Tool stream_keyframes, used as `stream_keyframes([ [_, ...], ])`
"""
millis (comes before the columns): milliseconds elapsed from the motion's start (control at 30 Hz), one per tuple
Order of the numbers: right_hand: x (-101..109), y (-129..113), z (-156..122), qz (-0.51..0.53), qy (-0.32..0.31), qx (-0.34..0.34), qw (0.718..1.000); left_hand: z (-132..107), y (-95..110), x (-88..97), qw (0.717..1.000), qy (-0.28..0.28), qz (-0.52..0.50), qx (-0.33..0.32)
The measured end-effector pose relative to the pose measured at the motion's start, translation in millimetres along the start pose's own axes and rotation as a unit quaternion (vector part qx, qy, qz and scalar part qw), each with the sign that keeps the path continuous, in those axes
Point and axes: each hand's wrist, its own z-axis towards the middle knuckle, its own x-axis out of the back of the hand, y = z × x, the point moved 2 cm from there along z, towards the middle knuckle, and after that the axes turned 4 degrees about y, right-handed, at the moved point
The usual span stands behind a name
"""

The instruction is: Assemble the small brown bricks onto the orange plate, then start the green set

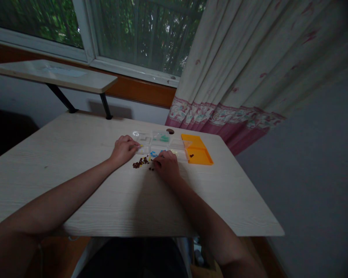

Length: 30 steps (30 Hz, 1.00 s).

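A loose pile of small dark brown pieces, with a few yellow ones mixed in, lies on the table between my hands. My left hand is closed in a pinch at the left edge of the clear plastic boxes, and a small yellow piece shows at its fingertips. Just right of the pile, my right hand has its fingers pressed together over the tabletop; what they hold is too small to make out. Blue pieces fill one near box partly, and green pieces lie in a far one.
An orange tray with a dark brown piece in it sits right of the boxes. A raised shelf stands at the back left of the wooden table. Behind are a window and a curtain; a wall is at right.
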Motion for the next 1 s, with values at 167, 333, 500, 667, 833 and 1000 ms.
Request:
stream_keyframes([
  [167, 4, 3, 1, -0.014, -0.002, -0.014, 1.000, 0, 1, 0.9, 1.000, -0.003, -0.003, 0.002],
  [333, 4, 0, 1, 0.009, -0.009, 0.001, 1.000, 0, 1, 0.2, 1.000, -0.003, -0.006, 0.001],
  [500, -2, -5, 1, 0.030, -0.026, 0.042, 0.998, 0, 0, -0.8, 1.000, -0.008, -0.004, -0.002],
  [667, -1, -1, -1, 0.040, -0.007, 0.035, 0.999, 0, -1, -1.6, 1.000, -0.009, -0.001, -0.005],
  [833, -3, 7, -1, 0.059, -0.005, 0.013, 0.998, 0, -2, -2.1, 1.000, -0.010, -0.001, -0.003],
  [1000, -3, 11, 0, 0.060, 0.000, 0.001, 0.998, 0, -4, -3.7, 1.000, -0.014, -0.004, -0.002],
])
